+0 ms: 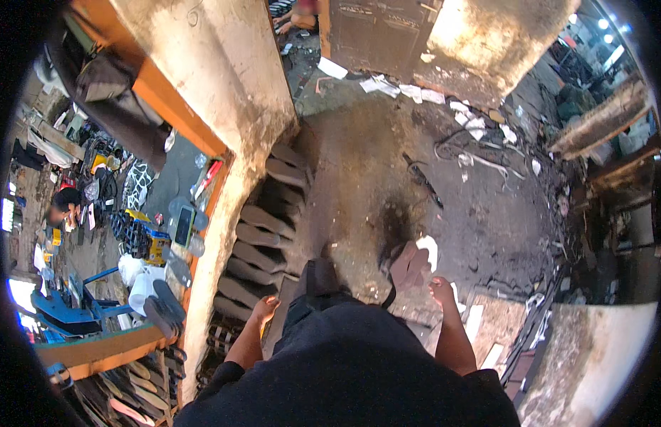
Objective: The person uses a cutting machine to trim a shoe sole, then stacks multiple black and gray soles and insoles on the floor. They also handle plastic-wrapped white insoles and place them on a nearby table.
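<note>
Brown sandal soles [410, 265] hang from right hand's [440, 290] closed fingers; left hand [265, 309] loose, empty.

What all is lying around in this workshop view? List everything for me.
Shoe soles: a row of about eight, dark grey, leaning along the pillar's foot.
Pillar: one, pale plaster, upper left.
Paper scraps: several, white, on the dirt floor at top.
Sandal: one, brown, floor near the right hand.
Blue machine: one, far left.
Another person: one, crouched at far left.
Left hand: empty, open, beside the soles.
Right hand: loosely closed, holding nothing visible.
</note>
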The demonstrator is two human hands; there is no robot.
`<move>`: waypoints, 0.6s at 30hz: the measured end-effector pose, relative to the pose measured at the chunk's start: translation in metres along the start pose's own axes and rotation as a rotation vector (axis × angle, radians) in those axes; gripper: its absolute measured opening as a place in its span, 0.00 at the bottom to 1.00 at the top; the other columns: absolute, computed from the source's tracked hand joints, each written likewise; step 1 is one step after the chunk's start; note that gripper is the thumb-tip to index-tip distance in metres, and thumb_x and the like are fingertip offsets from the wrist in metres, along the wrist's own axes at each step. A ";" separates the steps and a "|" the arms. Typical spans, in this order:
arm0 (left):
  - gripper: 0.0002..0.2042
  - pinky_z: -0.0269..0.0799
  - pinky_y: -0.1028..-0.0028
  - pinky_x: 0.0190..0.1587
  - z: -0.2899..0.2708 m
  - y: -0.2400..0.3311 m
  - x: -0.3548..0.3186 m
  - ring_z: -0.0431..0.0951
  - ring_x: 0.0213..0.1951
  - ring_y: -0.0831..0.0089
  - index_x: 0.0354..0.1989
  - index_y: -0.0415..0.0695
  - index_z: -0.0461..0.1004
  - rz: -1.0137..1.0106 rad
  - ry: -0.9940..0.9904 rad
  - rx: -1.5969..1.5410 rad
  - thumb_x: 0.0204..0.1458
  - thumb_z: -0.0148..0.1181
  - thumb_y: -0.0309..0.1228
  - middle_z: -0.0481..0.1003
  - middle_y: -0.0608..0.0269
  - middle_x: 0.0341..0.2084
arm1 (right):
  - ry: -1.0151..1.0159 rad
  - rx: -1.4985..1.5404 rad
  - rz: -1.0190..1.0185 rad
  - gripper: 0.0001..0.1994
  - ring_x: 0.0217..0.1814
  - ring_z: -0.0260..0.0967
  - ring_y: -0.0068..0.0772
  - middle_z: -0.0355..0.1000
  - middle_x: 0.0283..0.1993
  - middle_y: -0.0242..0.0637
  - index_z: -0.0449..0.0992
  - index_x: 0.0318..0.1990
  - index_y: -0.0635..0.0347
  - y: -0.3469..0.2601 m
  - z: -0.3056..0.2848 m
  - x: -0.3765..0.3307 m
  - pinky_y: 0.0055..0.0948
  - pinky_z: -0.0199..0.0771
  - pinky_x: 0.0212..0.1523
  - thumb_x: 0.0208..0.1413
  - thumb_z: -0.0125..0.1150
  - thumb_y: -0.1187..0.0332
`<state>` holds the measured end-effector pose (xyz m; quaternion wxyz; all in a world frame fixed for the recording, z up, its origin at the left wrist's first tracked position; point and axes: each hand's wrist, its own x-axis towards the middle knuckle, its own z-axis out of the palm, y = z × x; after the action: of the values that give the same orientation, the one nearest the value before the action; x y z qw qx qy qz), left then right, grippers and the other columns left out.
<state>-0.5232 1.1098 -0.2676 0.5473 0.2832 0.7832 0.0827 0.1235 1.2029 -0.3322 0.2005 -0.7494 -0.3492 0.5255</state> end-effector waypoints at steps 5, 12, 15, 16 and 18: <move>0.28 0.69 0.63 0.62 -0.051 0.054 0.077 0.76 0.60 0.56 0.62 0.39 0.73 -0.096 0.060 0.163 0.61 0.62 0.47 0.75 0.47 0.60 | 0.052 0.162 -0.005 0.16 0.29 0.70 0.23 0.78 0.39 0.36 0.71 0.58 0.58 -0.137 0.008 0.128 0.24 0.68 0.25 0.63 0.58 0.71; 0.24 0.71 0.62 0.60 -0.111 0.235 0.249 0.76 0.60 0.54 0.60 0.43 0.75 -0.039 0.047 0.260 0.62 0.59 0.47 0.75 0.48 0.58 | -0.089 0.287 0.339 0.04 0.21 0.67 0.25 0.73 0.27 0.29 0.79 0.36 0.57 -0.160 -0.009 0.260 0.30 0.66 0.18 0.60 0.60 0.68; 0.27 0.70 0.61 0.62 -0.113 0.412 0.265 0.75 0.60 0.53 0.60 0.34 0.73 0.068 0.149 0.000 0.63 0.59 0.46 0.75 0.43 0.59 | -0.167 0.437 0.361 0.06 0.21 0.66 0.31 0.71 0.27 0.32 0.77 0.43 0.56 -0.200 -0.043 0.269 0.31 0.65 0.19 0.62 0.56 0.69; 0.26 0.70 0.62 0.61 -0.131 0.450 0.277 0.76 0.60 0.55 0.61 0.35 0.72 0.093 0.166 -0.022 0.63 0.60 0.44 0.76 0.43 0.57 | -0.138 0.289 0.276 0.09 0.23 0.67 0.32 0.71 0.28 0.32 0.76 0.47 0.55 -0.220 -0.028 0.281 0.35 0.68 0.23 0.64 0.55 0.64; 0.28 0.71 0.63 0.60 -0.158 0.500 0.310 0.76 0.60 0.55 0.62 0.36 0.70 0.174 0.205 0.027 0.62 0.61 0.46 0.77 0.43 0.56 | -0.149 0.116 0.319 0.09 0.25 0.68 0.33 0.72 0.29 0.32 0.76 0.47 0.53 -0.283 -0.010 0.317 0.37 0.69 0.23 0.63 0.55 0.64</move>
<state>-0.5645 1.7164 -0.2374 0.4515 0.3473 0.8085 0.1479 0.1083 1.6275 -0.3444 0.1311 -0.7417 -0.2086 0.6239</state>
